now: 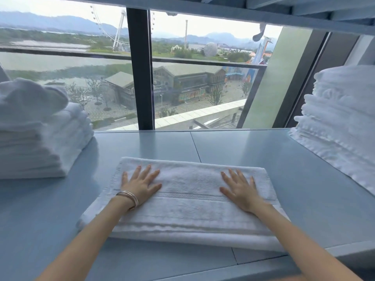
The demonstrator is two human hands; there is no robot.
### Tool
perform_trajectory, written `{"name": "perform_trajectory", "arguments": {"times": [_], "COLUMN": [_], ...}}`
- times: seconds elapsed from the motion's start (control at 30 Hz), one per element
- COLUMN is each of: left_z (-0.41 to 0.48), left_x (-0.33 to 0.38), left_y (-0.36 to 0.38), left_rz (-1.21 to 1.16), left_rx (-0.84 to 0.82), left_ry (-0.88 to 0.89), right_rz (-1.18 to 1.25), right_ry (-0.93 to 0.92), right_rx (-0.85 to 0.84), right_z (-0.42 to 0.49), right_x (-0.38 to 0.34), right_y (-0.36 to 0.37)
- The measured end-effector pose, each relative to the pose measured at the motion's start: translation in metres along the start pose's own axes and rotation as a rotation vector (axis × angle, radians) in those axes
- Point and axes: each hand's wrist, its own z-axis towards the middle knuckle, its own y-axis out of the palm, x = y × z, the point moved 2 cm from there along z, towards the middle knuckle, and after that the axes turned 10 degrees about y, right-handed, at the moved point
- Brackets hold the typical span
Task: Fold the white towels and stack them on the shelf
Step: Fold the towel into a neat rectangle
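Head view: a folded white towel (190, 211) is seen lying flat on the blue-grey shelf (243, 147), in the middle and toward the near edge, its long side set across the view. A woven stripe is seen running across its top. Both hands are laid on it, palms down. The left hand (140, 185) is pressed on the left part of the towel, fingers straight and spread. The right hand (239, 191) is pressed on the right part in the same way, fingers straight and spread. Nothing is gripped by either hand. Thin bangles (129, 198) are worn on the left wrist.

A stack of folded white towels (40, 147) is set at the left end of the shelf, apart from the middle towel, with a looser towel heaped on top of it. A second, taller stack (341, 118) is set at the right end, well apart from the middle towel. An upper shelf (223, 11) is seen overhead. Behind the shelf a window (81, 78) is seen, divided by a dark post (142, 67); buildings, water, hills and a big wheel (117, 31) are seen through it.
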Motion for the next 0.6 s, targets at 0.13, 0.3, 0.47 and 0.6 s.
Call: {"name": "perform_trajectory", "arguments": {"times": [0.13, 0.3, 0.47, 0.6], "left_z": [-0.015, -0.062, -0.055, -0.044], "left_x": [0.009, 0.048, 0.105, 0.148], "left_y": [-0.004, 0.003, 0.014, 0.013], "left_rz": [-0.08, -0.152, -0.09, 0.011], "left_rx": [-0.047, -0.084, -0.03, -0.033], "left_ry": [0.067, 0.464, 0.622, 0.626], "right_rz": [0.143, 0.153, 0.102, -0.018], "right_ry": [-0.148, -0.366, -0.209, -0.051], "right_rx": [0.261, 0.212, 0.106, 0.149], "right_z": [-0.021, -0.091, -0.107, -0.113], "right_x": [-0.007, 0.008, 0.035, 0.059], "right_y": [-0.012, -0.002, 0.008, 0.007]}}
